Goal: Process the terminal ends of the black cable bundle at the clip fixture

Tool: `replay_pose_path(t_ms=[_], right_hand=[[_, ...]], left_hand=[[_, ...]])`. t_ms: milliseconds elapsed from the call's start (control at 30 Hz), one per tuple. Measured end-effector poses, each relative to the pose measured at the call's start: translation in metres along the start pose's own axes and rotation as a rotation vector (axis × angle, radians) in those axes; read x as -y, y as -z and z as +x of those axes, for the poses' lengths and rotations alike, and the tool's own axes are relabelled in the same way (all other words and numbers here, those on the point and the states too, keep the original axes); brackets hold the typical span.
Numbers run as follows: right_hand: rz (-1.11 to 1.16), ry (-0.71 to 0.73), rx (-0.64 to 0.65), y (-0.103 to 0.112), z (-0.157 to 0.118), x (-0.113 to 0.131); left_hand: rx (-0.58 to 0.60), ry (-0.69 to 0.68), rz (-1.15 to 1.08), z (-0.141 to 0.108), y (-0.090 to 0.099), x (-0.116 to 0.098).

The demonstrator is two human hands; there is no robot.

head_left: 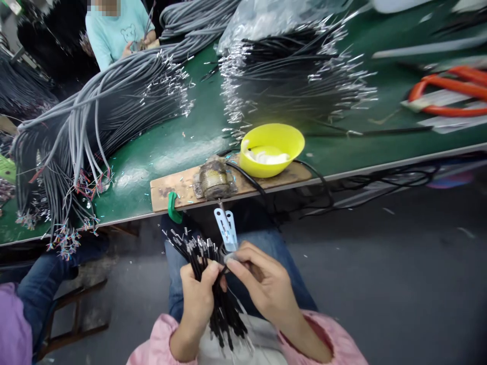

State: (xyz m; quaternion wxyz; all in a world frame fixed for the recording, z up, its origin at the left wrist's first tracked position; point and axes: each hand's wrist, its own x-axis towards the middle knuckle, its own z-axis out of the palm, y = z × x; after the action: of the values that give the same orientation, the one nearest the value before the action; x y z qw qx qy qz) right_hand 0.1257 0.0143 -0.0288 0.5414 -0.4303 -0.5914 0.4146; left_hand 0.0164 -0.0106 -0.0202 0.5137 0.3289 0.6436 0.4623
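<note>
A bundle of short black cables (224,309) with silvery stripped ends hangs in my left hand (200,289), whose fingers are wrapped round it. Beside it, my right hand (266,281) pinches at the end of one cable, thumb and forefinger pressed together close to my left thumb. Just above these fingertips is a light blue plastic clip (225,228), joined to the shaft of a small motor (215,178). The motor sits on a wooden board (182,190) at the table's edge. What exactly lies between my right fingertips is partly hidden.
A yellow bowl (272,144) with white bits stands on the board, near a green clamp (174,208). Black cables (289,76) and grey cables (95,96) are piled on the green table (171,139). Orange-handled scissors (429,94) lie right. A co-worker (117,35) sits opposite.
</note>
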Motion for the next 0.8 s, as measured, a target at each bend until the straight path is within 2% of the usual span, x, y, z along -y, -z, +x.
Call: replay_pose_path(t_ms=[133, 200, 267, 367, 433, 500, 600, 700, 800], right_hand=[[-0.128, 0.127, -0.211, -0.006, -0.002, 0.006], [-0.059, 0.098, -0.234, -0.008, -0.004, 0.006], [0.153, -0.042, -0.147, -0.008, -0.006, 0.004], [0.500, -0.320, 0.067, -0.005, -0.007, -0.004], [0.559, -0.417, 0.101, 0.000, -0.004, -0.007], [0.485, -0.385, 0.084, 0.007, 0.001, -0.007], [0.298, -0.205, 0.106, 0.013, 0.009, -0.002], [0.241, -0.140, 0.107, 0.010, 0.012, 0.004], [0.177, -0.083, -0.022, 0.001, 0.009, 0.006]], left_hand=[[-0.020, -0.027, -0.015, -0.006, -0.004, 0.003], [-0.009, -0.031, -0.023, -0.008, -0.005, 0.004], [0.019, -0.030, -0.030, -0.009, -0.004, 0.003], [0.066, -0.036, -0.024, -0.007, 0.000, -0.001], [0.096, -0.057, 0.010, -0.005, 0.002, -0.004], [0.127, -0.068, 0.044, -0.003, 0.004, -0.007], [0.149, -0.035, 0.037, -0.003, 0.005, -0.007], [0.129, -0.019, 0.026, -0.003, 0.003, -0.004], [0.062, -0.037, 0.037, -0.006, 0.001, -0.001]])
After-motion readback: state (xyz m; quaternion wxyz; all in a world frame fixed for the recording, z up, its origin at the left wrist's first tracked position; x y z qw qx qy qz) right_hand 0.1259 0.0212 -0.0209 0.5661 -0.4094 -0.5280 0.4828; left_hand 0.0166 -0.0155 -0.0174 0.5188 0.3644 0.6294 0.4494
